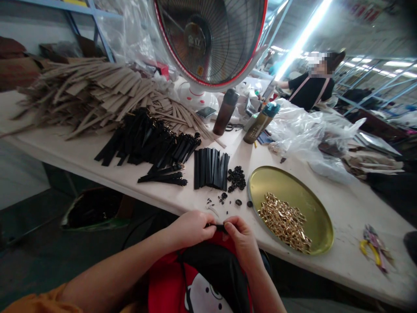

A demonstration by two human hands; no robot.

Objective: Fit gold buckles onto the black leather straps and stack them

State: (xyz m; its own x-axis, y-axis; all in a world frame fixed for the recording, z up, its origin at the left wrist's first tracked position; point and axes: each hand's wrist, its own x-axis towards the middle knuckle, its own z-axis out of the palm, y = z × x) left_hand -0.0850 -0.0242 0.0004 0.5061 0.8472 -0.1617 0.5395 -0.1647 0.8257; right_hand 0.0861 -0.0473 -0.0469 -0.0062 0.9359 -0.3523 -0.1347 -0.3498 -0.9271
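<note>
Both my hands meet just below the table's near edge, above my red and black lap. My left hand (192, 227) and my right hand (239, 237) are both closed in a pinch on a short black strap (219, 227) stretched between them. Just beyond them on the table lie small black loops (236, 178), a neat row of cut black straps (210, 168) and a heap of finished black straps (146, 139). A round gold tray (312, 204) to the right holds a pile of gold metal buckles (285, 221).
A big pile of tan strips (94, 91) covers the far left of the table. A large fan (211, 39), two bottles (225, 112) and clear plastic bags (312, 130) stand behind. Pliers (373, 248) lie at the right. Another person (311, 84) works farther back.
</note>
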